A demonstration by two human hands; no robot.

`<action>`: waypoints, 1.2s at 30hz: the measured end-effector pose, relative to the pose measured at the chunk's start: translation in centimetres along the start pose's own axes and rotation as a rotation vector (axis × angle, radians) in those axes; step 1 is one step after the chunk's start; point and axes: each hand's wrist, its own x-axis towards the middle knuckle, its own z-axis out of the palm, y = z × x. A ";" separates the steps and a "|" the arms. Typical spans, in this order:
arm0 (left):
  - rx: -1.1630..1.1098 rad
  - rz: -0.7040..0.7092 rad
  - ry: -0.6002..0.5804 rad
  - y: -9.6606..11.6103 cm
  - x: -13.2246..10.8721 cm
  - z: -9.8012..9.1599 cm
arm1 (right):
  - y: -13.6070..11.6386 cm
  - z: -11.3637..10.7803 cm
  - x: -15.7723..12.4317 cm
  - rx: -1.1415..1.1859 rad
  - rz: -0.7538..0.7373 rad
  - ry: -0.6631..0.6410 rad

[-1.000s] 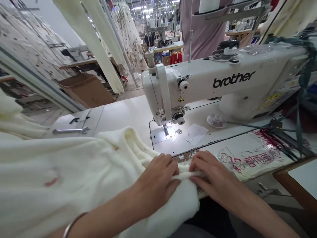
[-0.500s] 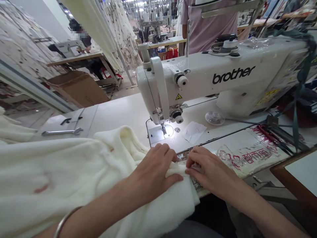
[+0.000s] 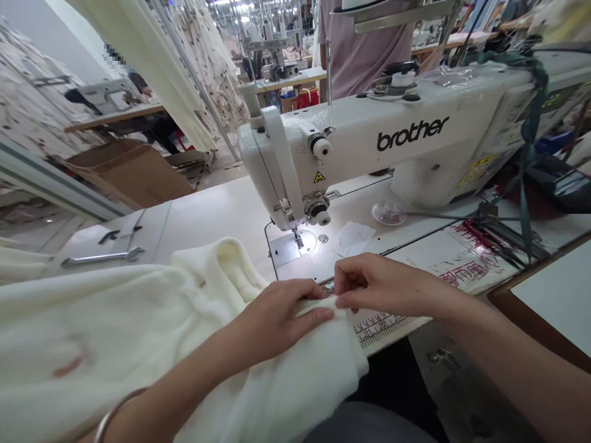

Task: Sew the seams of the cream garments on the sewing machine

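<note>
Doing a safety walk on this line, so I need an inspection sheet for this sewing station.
Surface: white sewing table, ruler strip along its front edge, red-marked sheet at right.
Job's things: cream fabric lies before the Brother sewing machine; presser foot holds no fabric.
Clutter: wrench at left; clear disc and white scrap behind the needle plate.
Hands: left hand flat on the fabric; right hand pinches its edge.
Cables: dark cable and green strap at right.
Surroundings: person in a mauve top behind the machine; cardboard box at left.
</note>
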 end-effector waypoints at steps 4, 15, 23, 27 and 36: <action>-0.058 -0.102 0.029 0.5 0.1 0.2 | -0.5 0.1 -0.3 -0.071 -0.015 0.081; -0.274 -0.156 0.077 1.1 -0.1 0.5 | -0.1 -0.7 -0.6 -0.019 0.021 -0.061; -0.314 -0.252 0.078 1.0 0.0 0.7 | 0.4 -0.4 -0.3 -0.022 -0.003 -0.033; -0.320 -0.332 0.147 0.4 0.9 0.4 | 0.8 -0.7 1.7 0.033 0.077 -0.022; -0.204 -0.467 0.296 -3.0 4.9 -2.9 | -1.0 -2.9 9.0 -0.295 0.158 0.143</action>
